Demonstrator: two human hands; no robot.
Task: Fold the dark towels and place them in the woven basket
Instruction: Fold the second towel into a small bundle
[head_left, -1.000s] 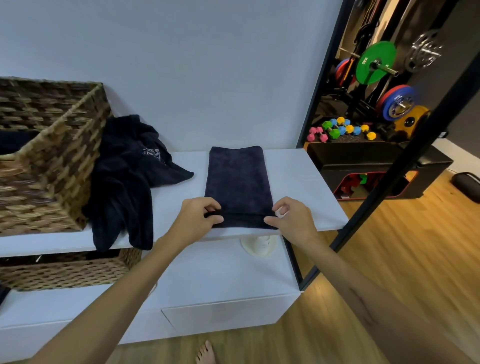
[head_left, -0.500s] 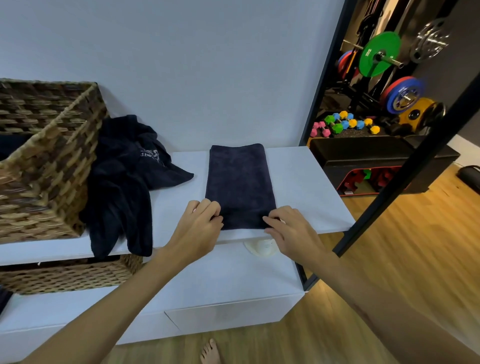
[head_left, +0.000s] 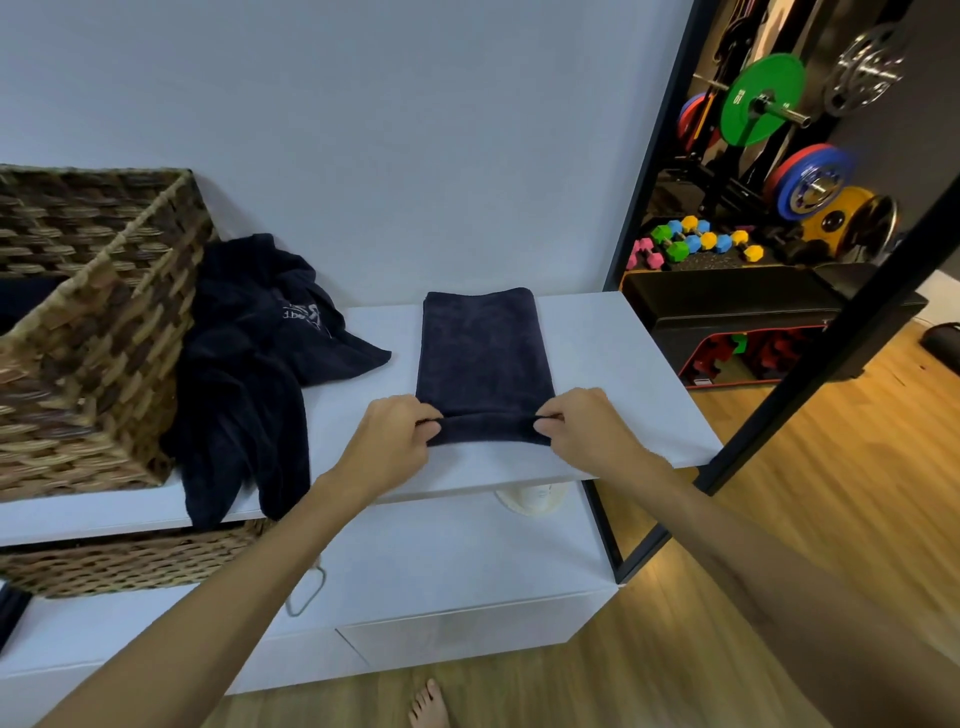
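**Now pinching the near hem for the next fold**

Both hands are clamping the near edge of the dark towel: the left hand is pinching one corner between thumb and fingers, and the right hand is pinching the other, probably so the hem lifts level. Beyond the fingers, the towel is lying flat as a narrow strip on the white table. Left of the fingers, a heap of unfolded towels is draping over the table edge, touching the woven basket, which is waiting for the finished folds.
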